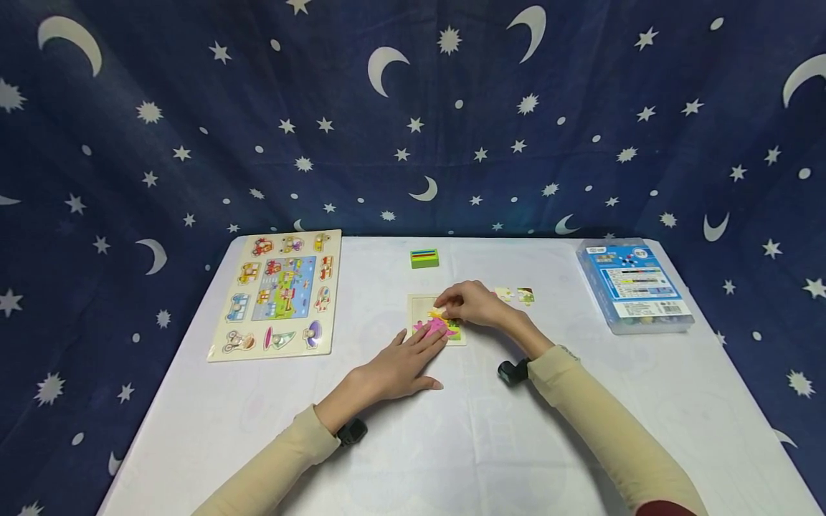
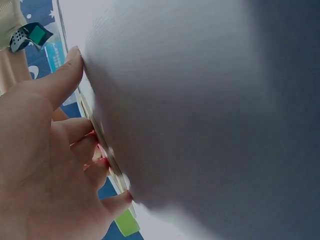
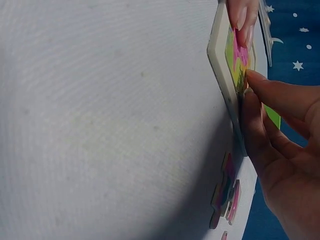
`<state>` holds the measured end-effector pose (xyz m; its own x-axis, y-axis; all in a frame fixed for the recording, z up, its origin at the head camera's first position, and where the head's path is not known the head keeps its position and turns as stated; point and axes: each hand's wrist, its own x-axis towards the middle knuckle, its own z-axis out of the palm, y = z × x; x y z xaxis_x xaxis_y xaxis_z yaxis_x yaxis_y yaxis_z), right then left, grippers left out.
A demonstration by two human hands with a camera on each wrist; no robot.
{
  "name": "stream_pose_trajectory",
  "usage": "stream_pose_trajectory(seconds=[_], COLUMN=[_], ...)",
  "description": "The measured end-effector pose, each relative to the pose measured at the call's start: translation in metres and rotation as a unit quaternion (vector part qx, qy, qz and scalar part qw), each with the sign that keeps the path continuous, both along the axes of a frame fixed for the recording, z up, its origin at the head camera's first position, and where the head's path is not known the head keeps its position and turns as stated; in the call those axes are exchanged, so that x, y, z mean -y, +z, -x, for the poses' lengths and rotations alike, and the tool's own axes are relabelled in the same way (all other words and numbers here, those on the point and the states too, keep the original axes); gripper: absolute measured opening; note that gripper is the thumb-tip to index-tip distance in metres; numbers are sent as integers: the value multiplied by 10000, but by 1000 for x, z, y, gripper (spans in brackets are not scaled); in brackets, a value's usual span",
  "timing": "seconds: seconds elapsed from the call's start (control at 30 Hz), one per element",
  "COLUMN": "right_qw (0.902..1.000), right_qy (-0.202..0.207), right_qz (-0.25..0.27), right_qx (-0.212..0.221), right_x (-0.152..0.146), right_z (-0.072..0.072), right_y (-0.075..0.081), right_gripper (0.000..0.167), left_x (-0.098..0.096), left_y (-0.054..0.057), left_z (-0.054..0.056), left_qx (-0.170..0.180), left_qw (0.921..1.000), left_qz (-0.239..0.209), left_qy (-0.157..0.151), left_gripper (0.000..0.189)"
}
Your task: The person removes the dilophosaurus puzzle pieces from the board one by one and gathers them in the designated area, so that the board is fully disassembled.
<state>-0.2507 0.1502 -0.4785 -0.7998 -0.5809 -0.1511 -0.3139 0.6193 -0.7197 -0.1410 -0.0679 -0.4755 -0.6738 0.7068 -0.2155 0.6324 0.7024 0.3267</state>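
Note:
A small wooden puzzle board [image 1: 418, 304] with a pale frame lies mid-table, its lower part filled with pink and green pieces. My left hand [image 1: 405, 364] rests on it with straight fingers, the fingertips pressing the pink area [image 1: 437, 327]; in the left wrist view the left hand [image 2: 55, 155] has its thumb held apart. Over the board's right side, my right hand [image 1: 476, 304] pinches a yellowish puzzle piece [image 1: 435, 314] between thumb and index finger. From the right wrist view, the right hand [image 3: 290, 135] holds it down at the board's surface, its outline partly hidden by fingertips.
Loose puzzle pieces [image 1: 525, 294] lie right of the board, partly behind the right hand. A green box [image 1: 424, 259] stands behind it. At the left is a large peg puzzle [image 1: 328, 301]; at the right, a clear plastic case with a blue label [image 1: 635, 276].

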Motion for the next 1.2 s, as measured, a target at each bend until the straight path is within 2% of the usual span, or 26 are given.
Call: stream_pose_trajectory(seconds=[0.13, 0.43, 0.73, 1.2], right_qw=[9999, 9975, 9955, 9875], right_qy=[34, -297, -523, -855], right_qz=[95, 237, 342, 820], right_qx=[87, 601, 710, 1043], right_x=[0, 4, 6, 1], right_z=[1, 3, 5, 3], right_y=[0, 2, 3, 5], right_gripper=[21, 20, 12, 16], left_x=[0, 1, 0, 0], left_y=[0, 2, 1, 3], left_z=[0, 2, 2, 1], left_qx=[-1, 185, 197, 279], left_qw=[10000, 9998, 9998, 9996], left_qz=[2, 15, 17, -39], left_qy=[-2, 11, 18, 72], left_gripper=[83, 83, 83, 82])
